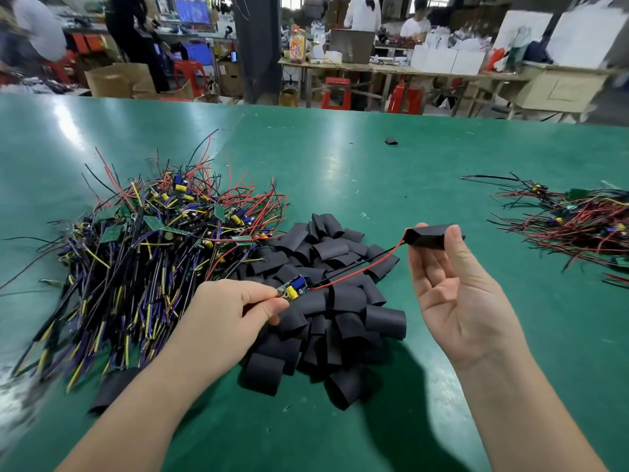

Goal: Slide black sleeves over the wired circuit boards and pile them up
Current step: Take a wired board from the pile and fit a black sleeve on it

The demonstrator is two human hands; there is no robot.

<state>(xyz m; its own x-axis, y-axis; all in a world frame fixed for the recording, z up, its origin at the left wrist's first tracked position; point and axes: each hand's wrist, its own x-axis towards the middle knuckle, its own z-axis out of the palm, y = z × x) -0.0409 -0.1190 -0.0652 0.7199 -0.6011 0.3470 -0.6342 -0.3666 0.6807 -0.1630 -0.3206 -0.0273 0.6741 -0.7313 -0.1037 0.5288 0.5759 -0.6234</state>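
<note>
Two hands (235, 308) (456, 301): one board (293, 286), one sleeve (427, 236)

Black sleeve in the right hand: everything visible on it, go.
The black sleeve is a short, matte, flattened tube, seemingly thin plastic. The right hand pinches its right part, thumb in front, holding it roughly level above the green table. Its left mouth gapes open, creased and angular; a red wire and a black wire run into it. Their circuit board is outside it, in the left hand.

Open mat (435, 185) separates sleeve heap (347, 301) from right wire pile (578, 226).
</note>
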